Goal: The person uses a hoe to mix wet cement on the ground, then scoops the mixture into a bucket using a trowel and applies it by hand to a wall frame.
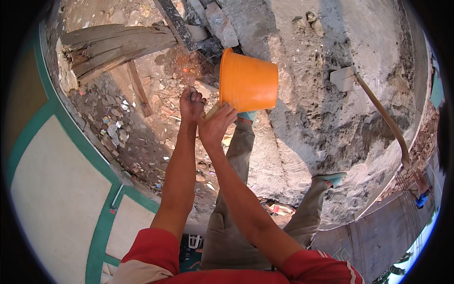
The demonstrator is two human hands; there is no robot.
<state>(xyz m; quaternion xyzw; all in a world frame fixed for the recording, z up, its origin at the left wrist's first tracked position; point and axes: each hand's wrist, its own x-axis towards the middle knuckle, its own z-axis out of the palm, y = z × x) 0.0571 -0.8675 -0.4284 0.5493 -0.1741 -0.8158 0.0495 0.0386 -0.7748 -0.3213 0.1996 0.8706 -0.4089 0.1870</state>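
An orange plastic bucket (248,79) lies at the upper middle, just beyond my hands. My left hand (193,103) is closed left of it; what its fingers hold, if anything, I cannot make out. My right hand (218,124) is closed on a light-brown wooden handle (211,111) beside my left hand, its fingers near or against the bucket's lower left side. The far end of that handle is hidden.
Weathered timbers (111,47) lie over rubble at upper left. A long-handled hoe (380,106) rests on rough concrete at right. A cream-and-green wall (56,184) borders the left. My sandalled foot (335,180) is at lower right; a small figure in blue (421,196) shows at far right.
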